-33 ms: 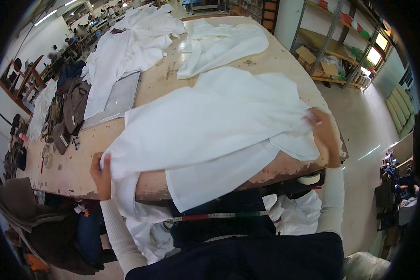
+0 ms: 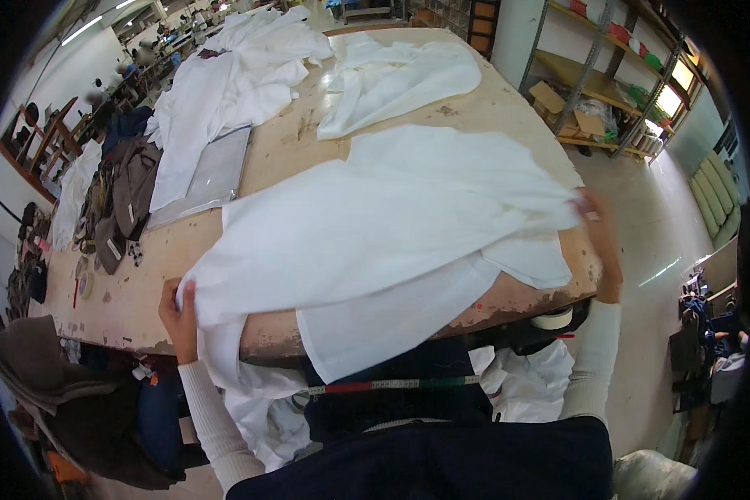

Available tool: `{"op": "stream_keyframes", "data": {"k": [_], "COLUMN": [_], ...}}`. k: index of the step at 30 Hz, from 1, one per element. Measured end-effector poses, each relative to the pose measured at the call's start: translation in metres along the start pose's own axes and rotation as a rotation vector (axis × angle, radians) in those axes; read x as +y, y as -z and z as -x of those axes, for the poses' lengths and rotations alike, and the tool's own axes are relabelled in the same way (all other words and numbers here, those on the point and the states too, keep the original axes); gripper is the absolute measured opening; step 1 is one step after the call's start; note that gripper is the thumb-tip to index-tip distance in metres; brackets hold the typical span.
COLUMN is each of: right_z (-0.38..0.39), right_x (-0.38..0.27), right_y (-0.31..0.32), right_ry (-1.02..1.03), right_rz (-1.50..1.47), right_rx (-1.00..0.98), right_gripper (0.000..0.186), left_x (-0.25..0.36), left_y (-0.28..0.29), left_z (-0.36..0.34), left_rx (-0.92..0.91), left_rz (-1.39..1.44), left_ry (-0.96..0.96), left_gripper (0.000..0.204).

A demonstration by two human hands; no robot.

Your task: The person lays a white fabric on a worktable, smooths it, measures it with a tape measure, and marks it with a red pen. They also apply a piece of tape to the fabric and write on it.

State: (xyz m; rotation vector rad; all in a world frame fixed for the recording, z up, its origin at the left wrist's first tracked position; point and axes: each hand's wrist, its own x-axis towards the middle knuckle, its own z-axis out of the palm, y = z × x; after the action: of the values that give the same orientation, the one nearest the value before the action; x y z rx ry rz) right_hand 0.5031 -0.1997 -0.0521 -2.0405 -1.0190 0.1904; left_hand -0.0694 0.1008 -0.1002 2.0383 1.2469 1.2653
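Observation:
A white cloth garment (image 2: 367, 217) lies spread across the near part of the worktable, its layers partly folded over each other; its exact kind I cannot make out. At its left end my left hand (image 2: 178, 312) pinches the edge between thumb and fingers. My right hand (image 2: 596, 225), slightly blurred, grips the right end and pulls the cloth into creases there. A lower layer (image 2: 375, 321) of white cloth hangs past the table's front edge toward my lap.
The pale worktable (image 2: 287, 150) has a worn edge. More white garments (image 2: 400, 75) lie at the back, and a white heap (image 2: 250, 67) at far left. A plastic-wrapped pack (image 2: 217, 179) and dark clothes (image 2: 133, 183) sit left. Shelving (image 2: 583, 79) stands beyond on the right.
My right hand has moved outward to the right with the garment's end, drawing the cloth straighter. My left hand has barely shifted and keeps its hold.

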Motion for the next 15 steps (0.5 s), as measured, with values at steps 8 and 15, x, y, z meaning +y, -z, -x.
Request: {"op": "stream_keyframes", "data": {"k": [8,15], "right_z": [0.011,0.012], "right_x": [0.036,-0.107], "right_y": [0.063,-0.058], "right_ry": [0.161,0.329], "right_rz": [0.568,-0.221], "right_rx": [-0.073,-0.140], "right_gripper": [0.024,0.016], "left_x": [0.005,0.052], "left_y": [0.024,0.000], "left_z": [0.046,0.029], "left_rx": [-0.414,-0.248], "left_rz": [-0.174,-0.259], "left_ry": [0.025,-0.032], "left_gripper": [0.015,0.019]}}
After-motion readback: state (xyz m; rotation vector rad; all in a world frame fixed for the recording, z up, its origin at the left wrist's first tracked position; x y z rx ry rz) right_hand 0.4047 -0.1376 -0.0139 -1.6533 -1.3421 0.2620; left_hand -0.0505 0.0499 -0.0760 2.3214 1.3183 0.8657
